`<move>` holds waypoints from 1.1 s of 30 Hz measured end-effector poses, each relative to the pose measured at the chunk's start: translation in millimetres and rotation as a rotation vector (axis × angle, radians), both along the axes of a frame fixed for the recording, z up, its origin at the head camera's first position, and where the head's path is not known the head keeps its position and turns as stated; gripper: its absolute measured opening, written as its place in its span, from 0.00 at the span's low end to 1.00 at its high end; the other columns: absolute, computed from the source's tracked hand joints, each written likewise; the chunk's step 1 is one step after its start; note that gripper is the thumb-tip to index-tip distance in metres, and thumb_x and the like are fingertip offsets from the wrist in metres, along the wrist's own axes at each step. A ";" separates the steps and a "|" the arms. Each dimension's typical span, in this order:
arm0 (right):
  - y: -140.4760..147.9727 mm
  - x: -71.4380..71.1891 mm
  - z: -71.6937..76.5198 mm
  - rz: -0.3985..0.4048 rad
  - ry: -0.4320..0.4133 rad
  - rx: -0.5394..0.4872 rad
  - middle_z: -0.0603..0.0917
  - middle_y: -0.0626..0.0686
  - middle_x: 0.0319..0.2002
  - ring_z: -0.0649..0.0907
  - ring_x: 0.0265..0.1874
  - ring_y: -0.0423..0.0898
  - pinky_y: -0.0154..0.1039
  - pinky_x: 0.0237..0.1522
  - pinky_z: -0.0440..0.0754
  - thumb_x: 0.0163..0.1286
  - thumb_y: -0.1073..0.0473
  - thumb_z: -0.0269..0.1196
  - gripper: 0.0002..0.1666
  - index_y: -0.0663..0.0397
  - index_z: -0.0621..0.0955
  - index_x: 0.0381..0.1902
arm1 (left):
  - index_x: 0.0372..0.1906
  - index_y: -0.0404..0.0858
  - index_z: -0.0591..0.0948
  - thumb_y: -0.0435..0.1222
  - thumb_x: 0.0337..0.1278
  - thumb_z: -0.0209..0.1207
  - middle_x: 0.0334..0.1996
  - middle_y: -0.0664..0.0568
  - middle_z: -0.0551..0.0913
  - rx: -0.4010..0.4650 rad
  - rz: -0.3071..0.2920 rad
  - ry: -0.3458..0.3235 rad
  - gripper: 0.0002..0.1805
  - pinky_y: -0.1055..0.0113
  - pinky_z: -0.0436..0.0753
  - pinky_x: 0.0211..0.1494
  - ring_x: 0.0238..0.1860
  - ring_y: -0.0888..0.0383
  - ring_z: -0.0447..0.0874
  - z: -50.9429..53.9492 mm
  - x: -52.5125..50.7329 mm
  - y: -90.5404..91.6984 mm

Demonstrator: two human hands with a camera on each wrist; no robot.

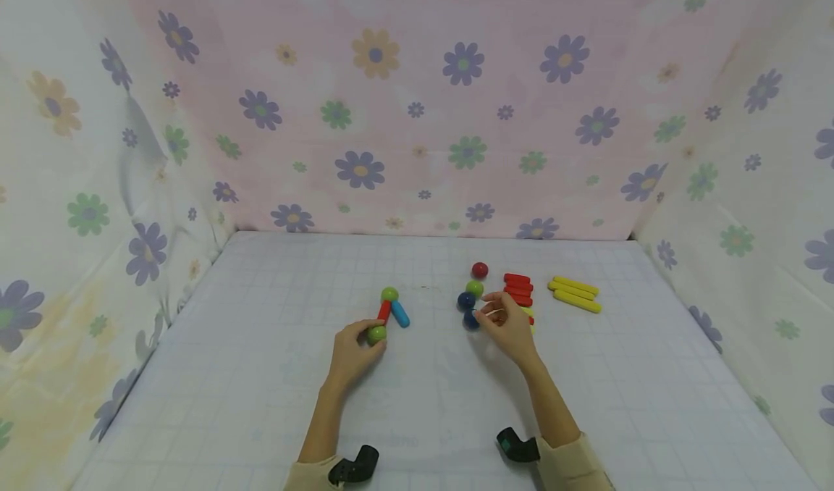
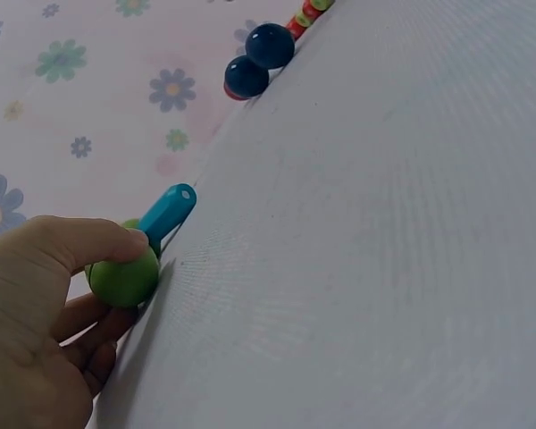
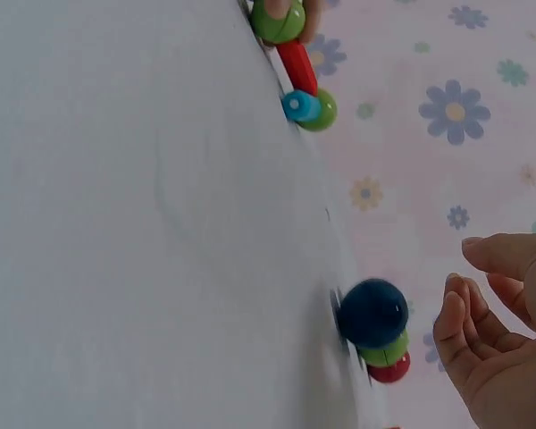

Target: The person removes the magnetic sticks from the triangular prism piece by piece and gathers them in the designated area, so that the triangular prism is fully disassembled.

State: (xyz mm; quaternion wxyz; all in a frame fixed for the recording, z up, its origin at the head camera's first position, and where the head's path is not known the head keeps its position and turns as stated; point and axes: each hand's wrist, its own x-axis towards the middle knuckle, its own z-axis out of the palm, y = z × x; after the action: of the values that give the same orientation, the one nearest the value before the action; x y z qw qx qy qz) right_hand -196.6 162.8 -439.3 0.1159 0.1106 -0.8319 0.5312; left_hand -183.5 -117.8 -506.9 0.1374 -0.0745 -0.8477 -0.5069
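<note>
My left hand [image 1: 354,352] pinches a green ball [image 1: 376,334] between thumb and fingers on the table. From that ball a red stick [image 1: 384,311] runs to a second green ball [image 1: 389,294], and a blue stick [image 1: 400,314] juts from the latter. In the left wrist view the thumb lies over the pinched ball. My right hand [image 1: 511,329] hovers beside two dark blue balls [image 1: 465,301], its fingers loosely bent. The right wrist view shows nothing between thumb and fingers, and a dark blue ball [image 3: 372,313] apart from them.
Behind the blue balls lie a loose green ball [image 1: 475,288] and a red ball [image 1: 480,270]. Red sticks [image 1: 517,289] lie in a row, partly hidden by my right hand. Yellow sticks [image 1: 576,301] are farther right. Flowered cloth [image 1: 417,114] walls the table's back and sides.
</note>
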 end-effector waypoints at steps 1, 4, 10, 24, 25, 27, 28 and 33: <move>-7.5 0.7 3.5 0.017 -0.002 -0.013 0.80 0.65 0.31 0.79 0.27 0.53 0.27 0.31 0.77 0.57 0.74 0.64 0.15 0.74 0.74 0.43 | 0.44 0.34 0.84 0.27 0.42 0.65 0.43 0.43 0.84 0.002 -0.005 -0.006 0.17 0.52 0.74 0.57 0.49 0.45 0.79 0.2 -0.1 0.2; -26.0 -1.4 4.2 0.072 0.000 -0.008 0.80 0.66 0.32 0.80 0.28 0.56 0.27 0.33 0.78 0.58 0.74 0.63 0.15 0.74 0.74 0.43 | 0.44 0.35 0.84 0.27 0.42 0.65 0.43 0.43 0.84 0.009 -0.018 -0.024 0.17 0.51 0.74 0.57 0.50 0.45 0.79 1.4 0.3 0.7; -53.7 -10.8 -6.7 0.168 -0.032 -0.039 0.81 0.68 0.35 0.82 0.34 0.60 0.35 0.38 0.81 0.58 0.72 0.64 0.18 0.73 0.74 0.46 | 0.44 0.36 0.84 0.28 0.41 0.64 0.43 0.45 0.84 -0.001 -0.047 -0.029 0.18 0.50 0.74 0.57 0.49 0.47 0.79 1.2 -0.7 1.2; -85.6 -41.3 -57.5 0.233 -0.092 -0.066 0.83 0.65 0.40 0.83 0.39 0.58 0.46 0.42 0.82 0.53 0.69 0.69 0.25 0.69 0.75 0.50 | 0.43 0.36 0.84 0.30 0.41 0.65 0.43 0.45 0.84 -0.008 -0.072 -0.035 0.17 0.49 0.73 0.56 0.48 0.47 0.80 3.0 -0.8 3.2; -86.5 -41.6 -58.3 0.237 -0.094 -0.062 0.83 0.65 0.40 0.83 0.39 0.58 0.45 0.42 0.82 0.52 0.69 0.69 0.26 0.69 0.75 0.50 | 0.43 0.37 0.84 0.30 0.41 0.65 0.43 0.45 0.84 -0.010 -0.074 -0.039 0.17 0.49 0.73 0.56 0.48 0.47 0.79 2.8 -0.8 3.2; -88.1 -42.0 -59.4 0.243 -0.100 -0.043 0.83 0.65 0.41 0.83 0.39 0.58 0.43 0.41 0.82 0.51 0.68 0.71 0.28 0.69 0.75 0.50 | 0.43 0.37 0.84 0.30 0.41 0.65 0.43 0.45 0.84 -0.011 -0.077 -0.049 0.17 0.49 0.72 0.56 0.48 0.47 0.79 2.5 -0.7 3.6; -88.9 -42.2 -59.8 0.241 -0.109 -0.031 0.83 0.64 0.41 0.83 0.40 0.56 0.41 0.41 0.82 0.50 0.67 0.72 0.29 0.68 0.75 0.50 | 0.43 0.38 0.84 0.30 0.42 0.66 0.43 0.46 0.84 -0.014 -0.078 -0.049 0.17 0.49 0.72 0.56 0.48 0.47 0.79 2.3 -0.7 3.6; -92.5 -43.2 -61.7 0.207 -0.147 0.050 0.83 0.59 0.42 0.82 0.39 0.50 0.35 0.39 0.80 0.48 0.65 0.73 0.30 0.64 0.76 0.51 | 0.44 0.38 0.84 0.31 0.42 0.66 0.44 0.47 0.85 -0.029 -0.066 -0.057 0.17 0.48 0.72 0.57 0.49 0.48 0.79 1.8 -0.6 4.1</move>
State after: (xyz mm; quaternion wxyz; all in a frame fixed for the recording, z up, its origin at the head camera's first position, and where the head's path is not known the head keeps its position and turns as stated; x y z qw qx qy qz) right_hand -239.7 70.3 -501.0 -0.0035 0.1596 -0.8352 0.5263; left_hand -184.2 -113.7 -505.1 0.0953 -0.0898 -0.8556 -0.5008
